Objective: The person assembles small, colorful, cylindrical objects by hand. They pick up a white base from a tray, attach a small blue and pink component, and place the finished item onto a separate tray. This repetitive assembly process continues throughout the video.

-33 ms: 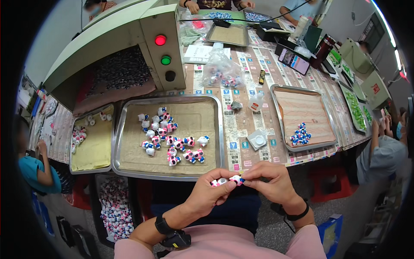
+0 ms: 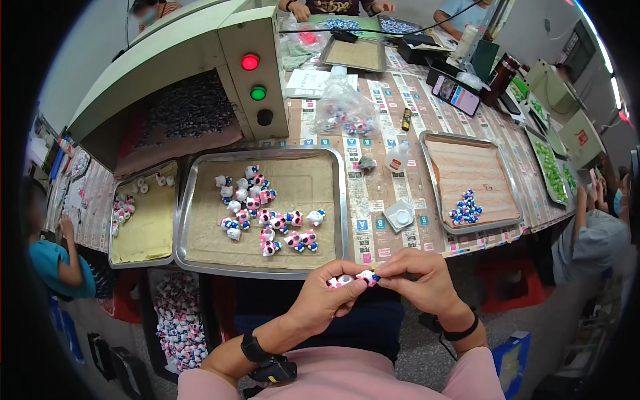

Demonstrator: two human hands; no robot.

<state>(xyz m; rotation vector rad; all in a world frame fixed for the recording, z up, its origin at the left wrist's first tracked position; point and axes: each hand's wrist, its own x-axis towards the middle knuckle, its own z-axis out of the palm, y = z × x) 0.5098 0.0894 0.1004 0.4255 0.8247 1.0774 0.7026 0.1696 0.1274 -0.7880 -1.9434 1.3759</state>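
Observation:
In front of my body, at the table's near edge, both hands are together. My left hand is closed, with a white-and-pink piece in its curled fingers and a small white, pink and blue toy figurine between thumb and forefinger. The fingertips of my right hand pinch that figurine at its blue end. Whether this blue end is a separate part cannot be made out. Just beyond my left hand, a metal tray lined with tan cloth holds several similar figurines.
A cloth-lined tray at right holds small blue-and-white parts. A yellow-lined tray with white-and-pink pieces stands at left, beside a machine with red and green lights. A white bottle stands mid-table. Below left is a bin of figurines.

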